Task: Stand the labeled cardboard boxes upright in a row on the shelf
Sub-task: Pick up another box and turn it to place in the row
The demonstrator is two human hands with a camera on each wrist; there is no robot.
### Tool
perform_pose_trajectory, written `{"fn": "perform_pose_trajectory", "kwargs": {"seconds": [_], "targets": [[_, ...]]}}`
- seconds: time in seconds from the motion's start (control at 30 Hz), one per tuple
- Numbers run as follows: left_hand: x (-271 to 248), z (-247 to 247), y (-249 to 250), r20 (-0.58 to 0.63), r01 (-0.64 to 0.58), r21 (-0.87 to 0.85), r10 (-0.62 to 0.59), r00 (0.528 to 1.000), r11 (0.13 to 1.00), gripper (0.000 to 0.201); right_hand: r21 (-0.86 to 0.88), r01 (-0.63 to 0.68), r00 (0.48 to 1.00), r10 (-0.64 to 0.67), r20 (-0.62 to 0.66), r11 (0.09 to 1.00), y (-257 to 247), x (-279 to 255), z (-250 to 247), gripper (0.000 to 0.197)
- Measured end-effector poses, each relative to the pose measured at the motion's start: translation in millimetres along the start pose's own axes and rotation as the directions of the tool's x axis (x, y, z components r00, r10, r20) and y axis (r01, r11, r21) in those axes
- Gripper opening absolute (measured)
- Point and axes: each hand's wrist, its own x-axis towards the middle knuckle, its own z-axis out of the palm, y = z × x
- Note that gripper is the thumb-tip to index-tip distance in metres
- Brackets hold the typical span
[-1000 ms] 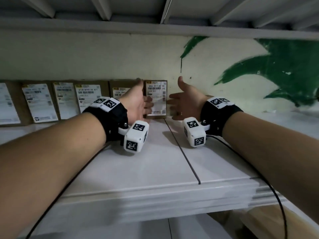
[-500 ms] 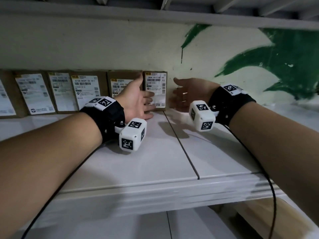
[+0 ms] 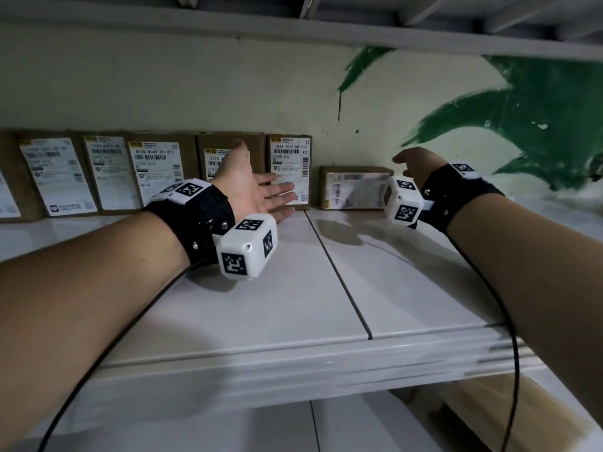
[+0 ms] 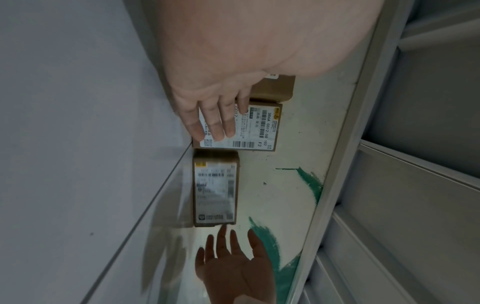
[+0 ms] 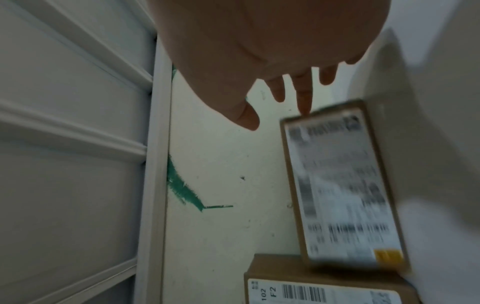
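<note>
Several brown cardboard boxes with white labels stand upright in a row along the back wall. My left hand (image 3: 261, 187) is open, its straight fingers (image 4: 215, 123) lying on the front of the rightmost upright box (image 3: 290, 158) (image 4: 259, 127). Just right of it, another labeled box (image 3: 355, 188) (image 4: 215, 189) (image 5: 337, 185) lies on its long side against the wall. My right hand (image 3: 411, 163) (image 5: 280, 96) is open at that box's right end, holding nothing, with one fingertip at its edge.
The white shelf (image 3: 261, 305) has a seam down its middle and bare room to the right of the lying box. Behind is a pale wall with green paint (image 3: 522, 119). An upper shelf (image 3: 293, 27) hangs low overhead. Cardboard (image 3: 489, 412) shows below at right.
My right hand has moved right, away from the last upright box, and the box lying on its side now shows. My left hand stays on the upright box.
</note>
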Motion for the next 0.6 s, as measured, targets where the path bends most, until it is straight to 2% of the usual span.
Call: {"fn": "perform_pose_trajectory", "kwargs": {"seconds": [0.13, 0.23, 0.33, 0.4, 0.43, 0.5, 0.53, 0.57, 0.6], "targets": [[-0.1, 2.9, -1.1, -0.003, 0.001, -0.001, -0.001, 1.000, 1.000, 0.091, 0.127, 0.016, 1.000, -0.018, 0.021, 0.992, -4.3, 0.7, 2.7, 0.056], [-0.1, 5.4, -3.1, 0.005, 0.002, 0.007, -0.002, 1.000, 1.000, 0.092, 0.031, -0.019, 0.995, 0.016, 0.102, 0.999, 1.4, -4.7, 7.6, 0.069], [-2.4, 7.2, -3.6, 0.021, -0.010, 0.021, 0.009, 1.000, 1.000, 0.095, -0.021, -0.103, 0.960, 0.105, 0.260, 0.994, 7.9, -10.4, 9.8, 0.057], [-4.1, 7.2, -3.3, 0.028, -0.013, 0.025, 0.012, 1.000, 1.000, 0.096, -0.135, -0.123, 0.946, 0.157, 0.284, 0.983, 9.7, -1.5, 9.9, 0.058], [-4.7, 6.8, -3.1, 0.030, -0.012, 0.027, 0.011, 0.999, 1.000, 0.096, -0.184, -0.130, 0.938, 0.181, 0.294, 0.974, 10.3, -0.3, 8.6, 0.063], [-4.6, 5.4, -3.9, 0.036, -0.008, 0.035, 0.007, 0.999, 0.999, 0.097, -0.186, -0.137, 0.938, 0.188, 0.290, 0.973, 15.3, 31.5, 3.0, 0.086], [-4.4, 4.7, -4.3, 0.038, -0.006, 0.040, 0.005, 0.999, 0.999, 0.097, -0.174, -0.146, 0.944, 0.190, 0.268, 0.974, 9.4, 19.1, 1.6, 0.087], [-4.3, 4.1, -4.6, 0.041, -0.006, 0.046, 0.004, 0.999, 0.999, 0.096, -0.124, -0.127, 0.959, 0.153, 0.237, 0.984, 3.9, 6.9, 1.1, 0.074], [-4.1, 3.5, -4.5, 0.044, -0.005, 0.054, 0.003, 0.999, 0.999, 0.096, -0.068, -0.078, 0.975, 0.090, 0.203, 0.995, -1.9, -5.5, -0.3, 0.050]]}}
